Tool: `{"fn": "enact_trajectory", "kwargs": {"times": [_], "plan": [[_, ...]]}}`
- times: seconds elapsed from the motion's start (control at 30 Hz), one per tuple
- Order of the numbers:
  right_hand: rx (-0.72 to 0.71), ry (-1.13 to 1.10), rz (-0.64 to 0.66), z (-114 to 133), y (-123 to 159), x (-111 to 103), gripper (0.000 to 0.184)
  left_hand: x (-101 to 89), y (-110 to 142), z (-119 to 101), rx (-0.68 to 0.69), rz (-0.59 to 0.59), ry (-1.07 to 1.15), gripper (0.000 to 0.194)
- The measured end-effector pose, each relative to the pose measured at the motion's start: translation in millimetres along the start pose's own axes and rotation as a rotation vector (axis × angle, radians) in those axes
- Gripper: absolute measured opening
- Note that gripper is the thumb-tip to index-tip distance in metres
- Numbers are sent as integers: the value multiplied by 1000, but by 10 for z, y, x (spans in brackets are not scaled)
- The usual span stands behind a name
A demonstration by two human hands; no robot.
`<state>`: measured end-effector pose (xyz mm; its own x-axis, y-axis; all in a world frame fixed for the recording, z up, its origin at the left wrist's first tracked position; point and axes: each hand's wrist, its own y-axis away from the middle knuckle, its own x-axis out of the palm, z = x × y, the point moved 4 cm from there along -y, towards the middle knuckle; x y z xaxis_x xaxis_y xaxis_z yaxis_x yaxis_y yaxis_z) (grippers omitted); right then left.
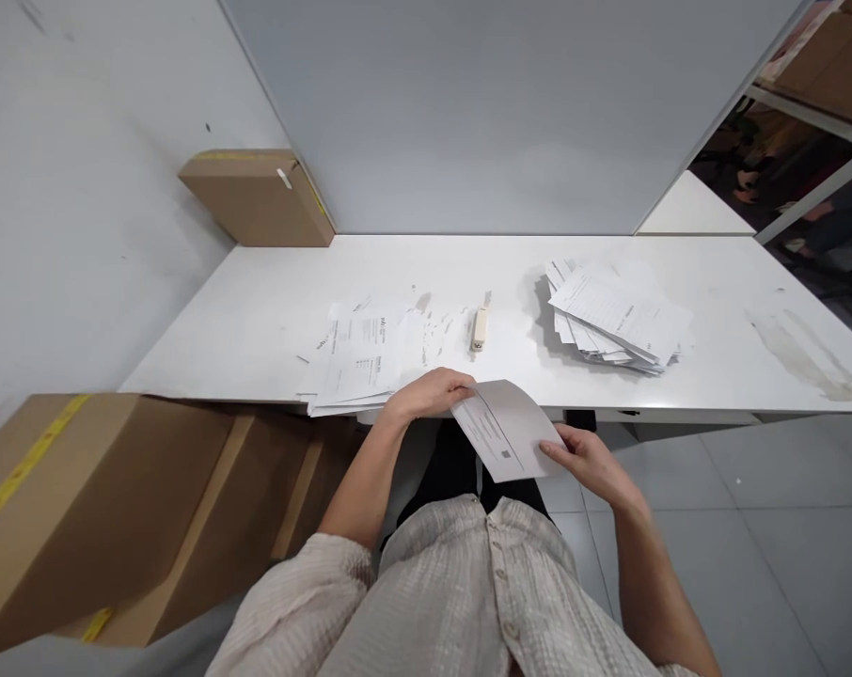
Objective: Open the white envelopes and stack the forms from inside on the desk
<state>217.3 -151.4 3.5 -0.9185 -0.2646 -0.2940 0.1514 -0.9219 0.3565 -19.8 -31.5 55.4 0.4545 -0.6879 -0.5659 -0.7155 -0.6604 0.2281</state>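
Sheet (503,428) in both hands shows unreadable print, small code.

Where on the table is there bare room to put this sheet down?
Bare: the back strip along the partition, the gap between stapler and right stack, and the far right beyond the stack, though stained. Crowded: the front left, under the spread papers.

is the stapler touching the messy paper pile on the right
Apart. The head view shows bare white table between the stapler and the pile.
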Motion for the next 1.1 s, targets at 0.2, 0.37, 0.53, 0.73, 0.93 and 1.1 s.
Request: {"fn": "enact_trajectory", "kwargs": {"times": [0.2,0.37,0.53,0.73,0.93,1.1], "plan": [[94,-442,-94,-220,-42,251,38,-105,-168,147,-81,-202,188,21],[172,-755,-216,-270,-110,380,31,-54,-437,470,-145,-542,301,32],[173,-773,-320,-260,-177,378,28,46,-541,696,-146,-927,433,33],[180,-784,-329,-310,-231,376,26,85,-516,598,18,-853,145,40],[186,-802,-366,-327,-285,388,29,121,-568,494,37,-736,-129,53],[189,-783,-390,-319,-322,393,28,139,-597,504,17,-718,-189,57]]}}
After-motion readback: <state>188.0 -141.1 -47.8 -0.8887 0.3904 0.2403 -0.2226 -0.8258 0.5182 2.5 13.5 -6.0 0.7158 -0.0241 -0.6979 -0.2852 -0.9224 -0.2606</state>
